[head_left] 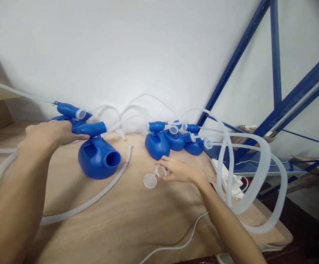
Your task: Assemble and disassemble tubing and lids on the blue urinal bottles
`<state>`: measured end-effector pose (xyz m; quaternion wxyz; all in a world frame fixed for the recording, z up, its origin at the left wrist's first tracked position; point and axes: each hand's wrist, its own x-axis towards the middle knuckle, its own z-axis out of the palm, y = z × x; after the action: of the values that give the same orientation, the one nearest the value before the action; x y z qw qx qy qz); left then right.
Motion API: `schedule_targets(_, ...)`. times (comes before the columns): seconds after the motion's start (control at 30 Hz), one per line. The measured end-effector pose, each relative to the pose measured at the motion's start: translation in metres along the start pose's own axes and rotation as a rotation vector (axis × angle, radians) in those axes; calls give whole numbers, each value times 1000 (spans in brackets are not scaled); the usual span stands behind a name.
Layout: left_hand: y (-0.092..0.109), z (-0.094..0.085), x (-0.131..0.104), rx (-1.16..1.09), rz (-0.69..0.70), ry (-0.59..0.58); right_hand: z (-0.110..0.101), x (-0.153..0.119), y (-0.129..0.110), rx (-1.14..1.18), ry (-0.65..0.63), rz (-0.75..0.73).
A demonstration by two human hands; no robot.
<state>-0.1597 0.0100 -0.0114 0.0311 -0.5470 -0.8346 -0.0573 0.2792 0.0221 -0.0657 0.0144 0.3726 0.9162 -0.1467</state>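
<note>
My left hand [51, 132] is closed around the left end of a blue tube-shaped urinal head [93, 129], just above a blue plastic urinal bottle [89, 163]. That bottle stands tilted on the wooden table, its round mouth uncovered and facing me to the right. Between thumb and fingers, my right hand [180, 171] pinches the ring of a translucent plastic cap [150, 181], low over the tabletop. The cap's round lid hangs from the ring by a short strap. A clear hose [93, 200] curves in front of the bottle.
Several more blue bottles [157, 146] with capped heads stand at the back right. Another blue head [68, 110] lies behind my left hand. Coiled hoses [263, 176] overhang the right table edge beside a white power strip [230, 183]. A blue metal rack [238, 47] rises at right.
</note>
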Motion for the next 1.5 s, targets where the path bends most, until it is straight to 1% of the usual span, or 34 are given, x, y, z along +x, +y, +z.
schedule_targets(0.03,0,-3,-3,21,-51,11,-7,1,-7,86,94,-55)
schedule_targets(0.07,0,-5,-5,36,-58,22,-13,3,-16,182,193,-117)
schedule_targets(0.1,1,-5,-6,47,-11,32,-17,7,-26,275,295,-189)
schedule_targets(0.13,2,-5,-6,54,82,44,-20,12,-37,347,393,-266)
schedule_targets(0.2,8,-1,-3,65,250,65,-21,28,-56,402,585,-379)
schedule_targets(0.27,16,4,-1,80,343,37,-18,49,-72,393,719,-431)
schedule_targets(0.3,21,6,-1,89,359,8,-15,61,-78,394,754,-454)
schedule_targets(0.4,37,10,-6,143,374,-72,-2,96,-90,344,722,-524)
schedule_targets(0.5,50,10,-12,195,379,-129,17,119,-99,206,655,-571)
schedule_targets(0.57,56,11,-14,202,383,-160,29,127,-103,154,620,-538)
schedule_targets(0.67,58,11,-13,186,397,-202,45,132,-106,48,584,-489)
schedule_targets(0.77,56,13,-10,188,368,-224,57,134,-103,-71,567,-502)
schedule_targets(0.83,54,15,-7,182,353,-224,64,137,-97,-91,584,-501)
schedule_targets(0.93,52,19,-4,156,371,-216,73,142,-87,-81,645,-452)
schedule_targets(1.03,54,20,-4,158,383,-212,78,145,-78,-37,688,-403)
schedule_targets(1.2,58,20,-7,210,341,-240,78,149,-73,135,689,-391)
schedule_targets(1.3,59,20,-6,199,330,-215,78,150,-74,284,693,-339)
schedule_targets(1.37,58,20,-5,180,310,-198,77,151,-74,373,666,-313)
schedule_targets(1.43,58,19,-5,168,291,-192,76,153,-74,408,644,-299)
schedule_targets(1.5,59,18,-7,168,285,-195,75,155,-74,392,644,-285)
